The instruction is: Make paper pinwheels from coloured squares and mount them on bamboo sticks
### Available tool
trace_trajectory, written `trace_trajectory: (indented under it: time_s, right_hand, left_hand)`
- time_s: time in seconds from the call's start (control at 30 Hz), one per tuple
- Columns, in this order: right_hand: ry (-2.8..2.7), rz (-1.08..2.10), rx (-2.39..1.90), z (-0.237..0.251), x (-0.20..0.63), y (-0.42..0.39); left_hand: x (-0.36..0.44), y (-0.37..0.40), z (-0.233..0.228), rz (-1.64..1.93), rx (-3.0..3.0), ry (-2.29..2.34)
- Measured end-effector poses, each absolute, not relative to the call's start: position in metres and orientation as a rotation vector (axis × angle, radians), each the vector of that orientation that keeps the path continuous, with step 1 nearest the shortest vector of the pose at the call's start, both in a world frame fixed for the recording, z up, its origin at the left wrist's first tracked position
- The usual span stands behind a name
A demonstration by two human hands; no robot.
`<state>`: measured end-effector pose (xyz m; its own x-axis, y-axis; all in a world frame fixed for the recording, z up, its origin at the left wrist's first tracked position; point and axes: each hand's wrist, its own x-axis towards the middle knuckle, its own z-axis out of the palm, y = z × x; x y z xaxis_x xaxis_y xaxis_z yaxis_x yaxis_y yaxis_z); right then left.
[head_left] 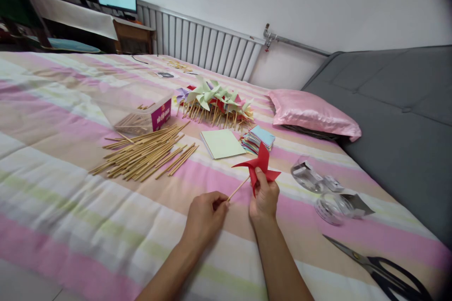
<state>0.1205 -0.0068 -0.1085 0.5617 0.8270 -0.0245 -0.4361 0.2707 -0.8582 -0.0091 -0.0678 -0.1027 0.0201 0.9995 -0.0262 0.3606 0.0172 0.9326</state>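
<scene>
A red paper pinwheel [253, 164] is pinched at its centre by my right hand [264, 195], with the thumb in front of the folded blades. From behind it a thin wooden stick [238, 188] slants down to the left. My left hand [207, 214] is closed round the lower end of that stick. Just beyond the pinwheel lie a stack of pale green paper squares [223, 144] and a pile of coloured paper squares [259, 138]. Loose wooden sticks [144, 155] are heaped to the left of my hands.
A clear plastic box [136, 120] holds more sticks. Finished pinwheels [215, 101] are bunched behind the papers. On the right are clear round containers [330, 208] and black-handled scissors [374, 265]. A pink pillow [314, 114] rests by the grey headboard [391, 103].
</scene>
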Motion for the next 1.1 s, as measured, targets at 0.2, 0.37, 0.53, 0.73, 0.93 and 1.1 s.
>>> trace_trajectory:
  time_s: [0.2,0.37,0.53,0.73,0.93,1.1]
  right_hand:
    - [-0.631,0.943,-0.922,-0.107,0.119,-0.012]
    - [-0.783,1.081,-0.88,-0.107,0.117,-0.017]
    - [-0.885,1.135,-0.872,-0.106,0.115,-0.021]
    - [-0.91,1.14,-0.86,-0.107,0.115,-0.021]
    - [-0.815,1.07,-0.91,-0.108,0.116,-0.018]
    - [-0.733,1.023,-0.921,-0.11,0.118,-0.015]
  left_hand:
    - [-0.01,-0.067,-0.104,1.085,1.41,1.466]
    - [-0.013,-0.063,-0.109,1.205,1.225,1.431]
    - [-0.013,-0.061,-0.112,1.241,1.15,1.398]
    - [-0.013,-0.061,-0.109,1.219,1.164,1.402]
    - [-0.013,-0.062,-0.108,1.225,1.144,1.408]
    - [-0.013,-0.062,-0.111,1.209,1.172,1.426]
